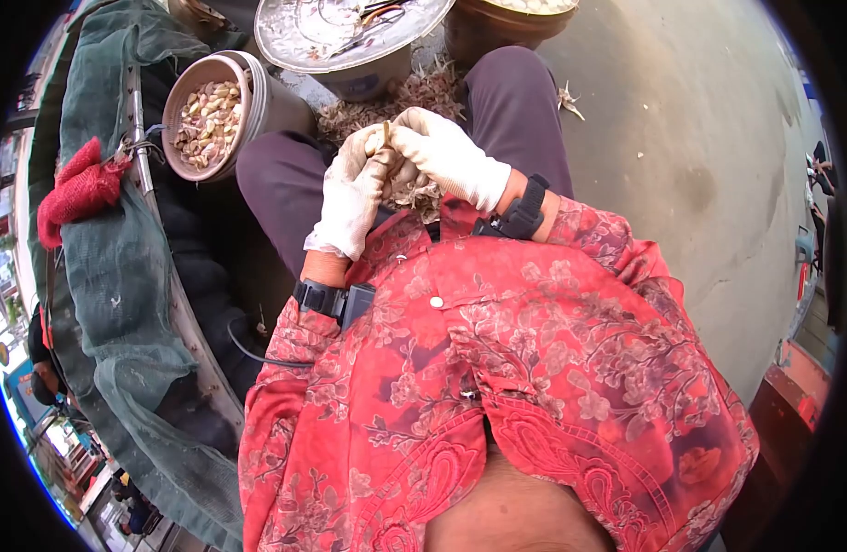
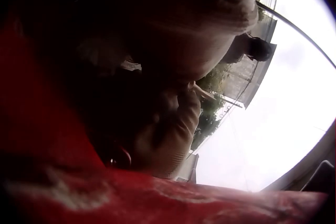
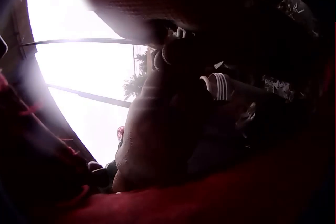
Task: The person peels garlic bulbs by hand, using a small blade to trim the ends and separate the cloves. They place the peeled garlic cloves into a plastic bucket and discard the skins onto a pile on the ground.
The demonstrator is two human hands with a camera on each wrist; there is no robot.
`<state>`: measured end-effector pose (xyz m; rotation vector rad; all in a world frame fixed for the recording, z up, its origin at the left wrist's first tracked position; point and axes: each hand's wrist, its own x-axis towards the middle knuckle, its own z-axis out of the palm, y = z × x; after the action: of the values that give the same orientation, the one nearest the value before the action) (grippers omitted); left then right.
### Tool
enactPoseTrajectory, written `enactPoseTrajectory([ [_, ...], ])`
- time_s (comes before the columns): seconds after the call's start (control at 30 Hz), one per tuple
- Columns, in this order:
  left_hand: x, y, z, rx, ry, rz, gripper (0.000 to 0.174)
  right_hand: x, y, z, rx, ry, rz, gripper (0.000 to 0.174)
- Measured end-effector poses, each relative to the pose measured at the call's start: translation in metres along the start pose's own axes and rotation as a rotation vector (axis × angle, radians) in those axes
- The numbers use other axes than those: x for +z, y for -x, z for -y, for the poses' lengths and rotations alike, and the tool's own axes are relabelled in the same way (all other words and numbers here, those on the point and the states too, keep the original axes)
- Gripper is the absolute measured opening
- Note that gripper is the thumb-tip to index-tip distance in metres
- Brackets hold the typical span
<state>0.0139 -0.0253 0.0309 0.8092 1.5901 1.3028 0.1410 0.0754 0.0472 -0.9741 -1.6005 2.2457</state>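
In the head view both hands wear white gloves and meet above the lap. The left hand holds a pale piece of garlic between its thumb and fingers. Against it, the right hand has its fingertips curled on the same piece, at a brownish edge. Below them, several garlic bulbs and dry skins lie in the lap, partly hidden by the hands. Dark wrist views show the gloved fingers together, with the garlic mostly in shadow.
A bucket of garlic cloves stands at the left. Ahead, a wide metal basin bears some tools, with a heap of garlic skins beside it. Green netting with a red mesh bag runs along the left.
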Motion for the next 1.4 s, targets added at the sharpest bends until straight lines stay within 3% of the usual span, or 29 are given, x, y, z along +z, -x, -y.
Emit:
enactPoseTrajectory([
  [0.03,0.002,-0.001,0.001,0.093,0.041,-0.03,0.031,0.002,0.002,0.002,0.0,0.0,-0.001,0.025],
  [0.1,0.001,0.003,-0.007,0.09,0.005,-0.032,0.031,0.004,0.006,0.011,-0.025,0.006,-0.008,0.025],
  [0.17,0.002,0.009,-0.019,-0.11,0.164,-0.016,0.032,0.004,0.009,0.016,-0.012,-0.025,-0.001,0.025],
  [0.33,-0.001,0.011,-0.01,-0.073,0.254,0.021,0.038,0.0,0.002,0.009,0.04,-0.055,-0.003,0.025],
  [0.4,0.002,0.008,-0.007,-0.005,0.276,-0.013,0.043,-0.003,-0.003,0.002,0.051,-0.197,0.056,0.024],
  [0.5,-0.004,0.011,-0.011,-0.042,0.277,0.019,0.041,-0.002,-0.006,-0.004,0.074,-0.307,0.042,0.024],
  [0.6,-0.003,0.014,-0.016,-0.099,0.184,0.016,0.04,-0.008,-0.005,0.001,0.155,-0.393,0.175,0.027],
  [0.67,-0.004,0.013,-0.014,-0.109,0.221,0.075,0.038,-0.005,0.0,0.003,0.153,-0.293,0.077,0.031],
  [0.77,-0.006,0.01,0.004,0.098,0.16,0.07,0.041,-0.008,-0.003,0.0,0.171,-0.069,0.157,0.033],
  [0.9,-0.008,0.011,0.0,0.034,0.175,0.095,0.044,-0.009,-0.005,-0.008,0.106,-0.112,0.191,0.032],
  [1.1,-0.005,0.007,-0.01,-0.061,0.245,0.06,0.042,0.0,-0.006,-0.006,0.108,-0.069,0.052,0.028],
  [1.27,-0.004,0.0,-0.009,-0.08,0.371,0.039,0.044,-0.005,-0.015,-0.009,0.176,-0.417,0.088,0.021],
  [1.4,-0.01,-0.003,-0.001,-0.065,0.452,-0.02,0.04,-0.004,-0.013,-0.004,0.162,-0.451,0.114,0.021],
])
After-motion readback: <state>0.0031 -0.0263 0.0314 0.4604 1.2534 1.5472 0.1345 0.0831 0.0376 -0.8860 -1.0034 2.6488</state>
